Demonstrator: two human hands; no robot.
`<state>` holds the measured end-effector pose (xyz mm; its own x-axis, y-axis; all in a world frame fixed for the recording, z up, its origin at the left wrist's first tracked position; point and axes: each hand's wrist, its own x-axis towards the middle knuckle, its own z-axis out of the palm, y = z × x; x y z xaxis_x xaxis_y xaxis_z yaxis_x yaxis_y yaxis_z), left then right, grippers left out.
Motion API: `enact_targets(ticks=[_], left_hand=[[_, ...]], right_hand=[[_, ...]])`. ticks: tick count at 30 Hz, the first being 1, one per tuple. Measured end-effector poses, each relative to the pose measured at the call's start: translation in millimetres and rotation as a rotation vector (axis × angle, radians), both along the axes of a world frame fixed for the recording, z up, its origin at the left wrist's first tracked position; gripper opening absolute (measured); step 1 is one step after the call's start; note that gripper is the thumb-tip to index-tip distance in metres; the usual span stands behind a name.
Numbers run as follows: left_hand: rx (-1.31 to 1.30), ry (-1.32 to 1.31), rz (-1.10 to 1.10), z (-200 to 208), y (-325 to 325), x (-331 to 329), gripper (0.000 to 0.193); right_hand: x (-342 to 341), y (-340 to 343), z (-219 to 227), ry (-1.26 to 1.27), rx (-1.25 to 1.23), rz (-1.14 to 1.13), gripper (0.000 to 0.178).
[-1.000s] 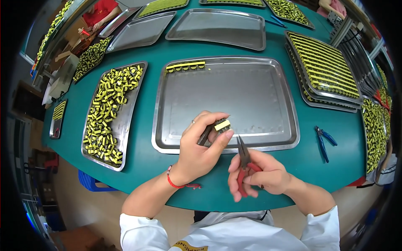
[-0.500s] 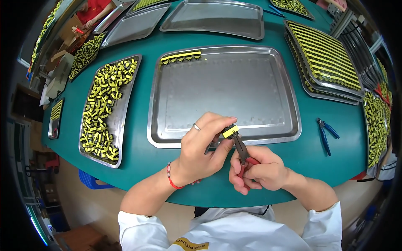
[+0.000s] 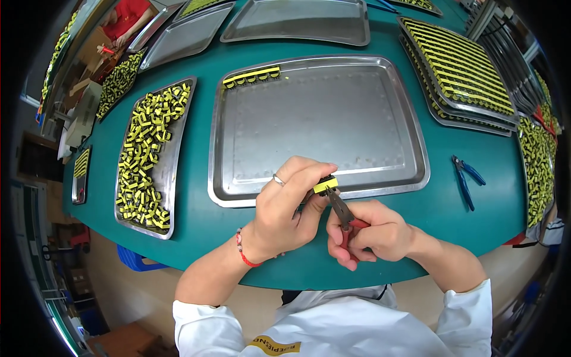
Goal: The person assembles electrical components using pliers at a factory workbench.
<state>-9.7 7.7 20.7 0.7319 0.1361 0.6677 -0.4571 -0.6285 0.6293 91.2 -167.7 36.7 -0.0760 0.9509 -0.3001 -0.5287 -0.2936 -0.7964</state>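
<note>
My left hand (image 3: 289, 199) pinches a small black component with a yellow top (image 3: 325, 185) between thumb and fingers, over the near edge of a large metal tray (image 3: 321, 131). Wrapped round red-handled pliers (image 3: 341, 214), my right hand (image 3: 380, 232) holds their dark jaws against the component's near side. Whether the jaws grip a part of it is too small to tell. Inside the tray, a short row of similar yellow-topped components (image 3: 252, 77) lines the far left corner.
A narrower tray (image 3: 172, 178) of loose components lies left. Stacked trays (image 3: 458, 71) with yellow rows stand at the back right, and blue-handled cutters (image 3: 466, 178) lie nearer. Bare metal trays (image 3: 297, 24) sit behind. A person in red (image 3: 128, 21) is at the far left.
The view has shifted slightly. The component has turned a little in my left fingers, while the pliers stay against it in my right hand.
</note>
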Motion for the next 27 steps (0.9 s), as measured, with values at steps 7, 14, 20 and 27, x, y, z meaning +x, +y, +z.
enact_targets(ticks=[7,14,20,27], left_hand=[[-0.010,-0.008,0.036,4,-2,0,0.041],[-0.015,-0.003,0.037,2,-1,0,0.045],[-0.023,-0.007,0.051,2,-2,2,0.045],[-0.100,0.067,0.100,2,-2,-1,0.041]], right_hand=[[-2,0,0,0.057,0.018,-0.045,0.026],[0,-1,1,0.095,-0.004,-0.021,0.027],[-1,0,-1,0.107,0.001,-0.025,0.029],[-4,2,0,0.215,0.098,0.019,0.033]])
